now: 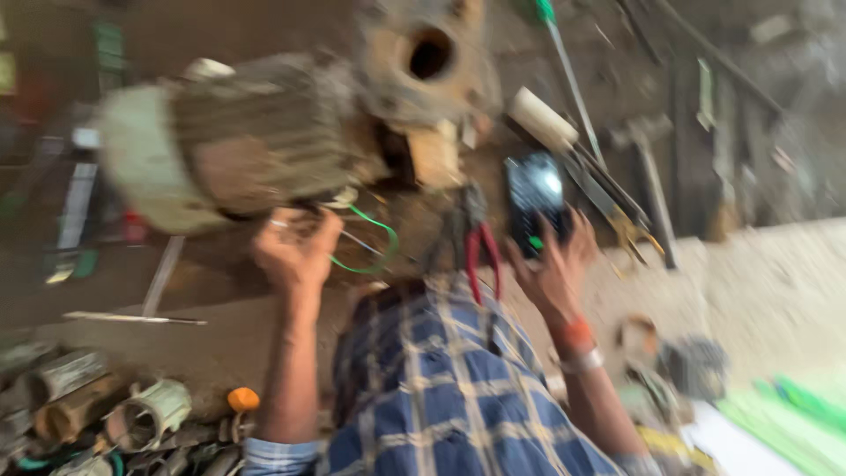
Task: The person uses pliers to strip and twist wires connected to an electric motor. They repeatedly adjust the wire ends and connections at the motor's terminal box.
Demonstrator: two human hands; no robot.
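You get dim, warm light | brighter glare lower right | heavy motion blur throughout | nothing sharp for you.

Everything is motion-blurred. Red-handled pliers [480, 251] hang between the two grips, closer to the right hand [551, 264]. Just above that grip lies a tool with a pale handle [542, 119], its dark blade running down to the right. Higher up is a thin metal shaft with a green handle [568, 79]. A hammer [648, 176] stands to the right of the grip. Well below and left of the left hand [295, 251] lie rusty metal cylinders [145, 414], with a small orange knob [243, 399] beside them. A thin flat rod [132, 317] lies left of that grip. Far below and right of the right grip lie green sheets [793, 405].
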